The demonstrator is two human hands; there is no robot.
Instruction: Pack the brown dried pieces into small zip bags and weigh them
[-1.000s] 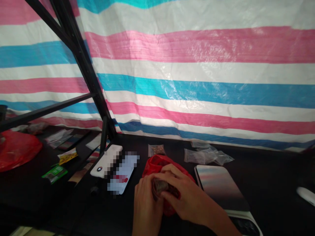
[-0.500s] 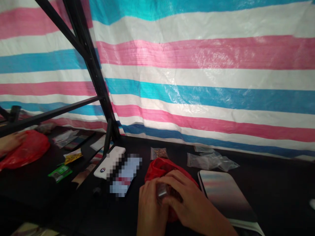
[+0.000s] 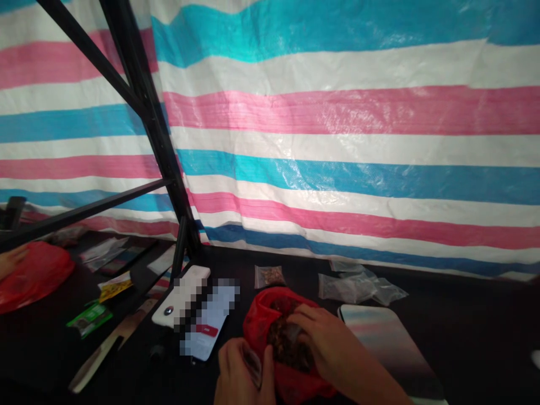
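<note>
The red bag [image 3: 257,318] sits on the desk [image 3: 464,315] right in front of me, its mouth pushed wide, which I judge keeps the dark crumbly stuff [image 3: 282,343] inside within easy reach. My right hand [image 3: 324,343] lies over that mouth with its fingers curled down into the stuff; I cannot tell whether they grip any of it. My left hand [image 3: 242,377] waits just beside the bag, fingers pinched on what looks like a small clear pouch [image 3: 252,364], probably held close so little has to travel. The flat steel plate [image 3: 379,343] lies just right of the bag, with the empty clear bags [image 3: 358,284] and one filled packet [image 3: 269,275] further back, near the striped tarp [image 3: 337,140].

The picture's lower edge cuts off my left hand and the plate's near end. The pouch is blurred, and I can't see how deep the bag goes. At far left, another person's hand [image 3: 10,260] touches a second red bag [image 3: 37,273], mostly out of view.
</note>
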